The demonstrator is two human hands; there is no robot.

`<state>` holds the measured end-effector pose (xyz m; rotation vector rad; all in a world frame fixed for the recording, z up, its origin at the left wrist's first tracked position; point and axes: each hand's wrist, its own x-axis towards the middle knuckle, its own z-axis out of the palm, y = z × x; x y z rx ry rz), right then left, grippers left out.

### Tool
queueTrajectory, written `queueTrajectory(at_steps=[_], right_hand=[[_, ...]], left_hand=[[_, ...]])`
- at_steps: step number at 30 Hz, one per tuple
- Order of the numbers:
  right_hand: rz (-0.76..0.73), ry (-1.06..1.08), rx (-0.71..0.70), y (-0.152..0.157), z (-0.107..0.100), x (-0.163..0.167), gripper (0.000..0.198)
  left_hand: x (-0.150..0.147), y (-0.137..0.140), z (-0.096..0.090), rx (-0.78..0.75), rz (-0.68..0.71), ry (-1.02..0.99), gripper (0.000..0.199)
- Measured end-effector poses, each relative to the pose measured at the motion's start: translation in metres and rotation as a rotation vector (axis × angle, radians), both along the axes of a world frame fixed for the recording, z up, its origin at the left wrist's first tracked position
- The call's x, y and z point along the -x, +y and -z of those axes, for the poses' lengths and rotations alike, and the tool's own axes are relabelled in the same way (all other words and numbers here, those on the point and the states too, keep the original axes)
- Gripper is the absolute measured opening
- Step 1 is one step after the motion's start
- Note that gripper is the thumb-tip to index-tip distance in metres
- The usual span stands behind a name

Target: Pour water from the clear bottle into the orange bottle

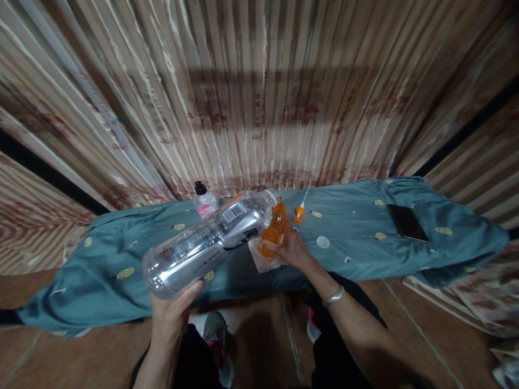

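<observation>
My left hand (176,305) is closed around the base end of a large clear plastic bottle (203,246) with a barcode label. The bottle is tilted, its neck pointing right and up, at the mouth of a small orange bottle (274,227). Whether liquid is flowing between them I cannot tell. My right hand (292,248) grips the orange bottle, which stands upright or nearly so over a pale cloth (265,263). Behind it on the covered surface lies an orange pump top (299,212) with a thin dip tube. A round white cap (323,242) is to the right of my right hand.
A clear bottle with a black cap and pink label (206,202) stands at the back. A dark flat tablet or phone (406,222) lies at the right. A green patterned cloth (154,227) covers the narrow table, with a striped curtain (259,97) behind.
</observation>
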<state>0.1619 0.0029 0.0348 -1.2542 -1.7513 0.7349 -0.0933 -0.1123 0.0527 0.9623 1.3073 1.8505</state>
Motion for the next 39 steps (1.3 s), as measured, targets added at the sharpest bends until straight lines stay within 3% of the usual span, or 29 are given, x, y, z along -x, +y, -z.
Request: queueTrajectory(at_steps=[11, 24, 39], right_hand=[[0.002, -0.023, -0.028, 0.0034, 0.0095, -0.002, 0.097], [0.007, 0.002, 0.036, 0.001, 0.0024, -0.0012, 0.099], [0.005, 0.001, 0.008, 0.0009, 0.0055, -0.002, 0.097]], left_hand=[[0.001, -0.0002, 0.0008, 0.027, -0.002, 0.053, 0.046], [-0.0043, -0.0003, -0.0036, 0.026, -0.042, 0.136, 0.056], [-0.0026, -0.0027, 0.0008, 0.0, -0.033, 0.149, 0.061]])
